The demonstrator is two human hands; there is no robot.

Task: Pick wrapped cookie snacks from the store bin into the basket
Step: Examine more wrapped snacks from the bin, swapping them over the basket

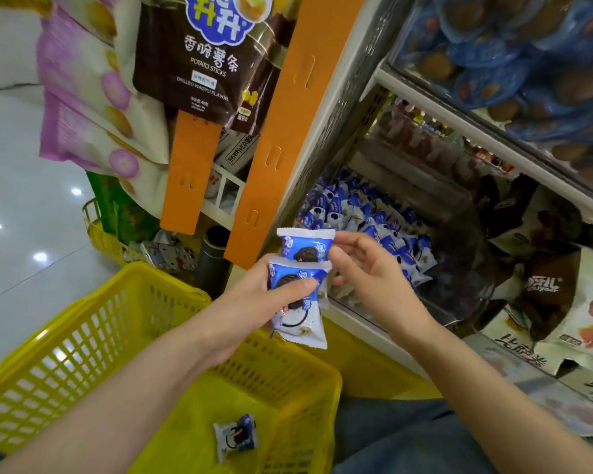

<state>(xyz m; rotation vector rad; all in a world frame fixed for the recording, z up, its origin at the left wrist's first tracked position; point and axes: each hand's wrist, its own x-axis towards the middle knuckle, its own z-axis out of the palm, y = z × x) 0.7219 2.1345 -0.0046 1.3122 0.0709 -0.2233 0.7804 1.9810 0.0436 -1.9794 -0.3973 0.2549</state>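
down in the yellow basket [83,323] lies one cookie packet [236,436]. above its far rim the left hand [250,302] grips stacked packets [300,302] while the right hand [363,268] pinches the top packet [305,246]. lowering them into the basket looks next, with the bin heap [367,213] waiting beyond.

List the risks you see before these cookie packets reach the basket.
The left hand grips stacked packets under one thumb; the lowest may slip out.
The right hand only pinches the top packet by its edge.
All hang over the basket's far rim, so a drop might land outside.
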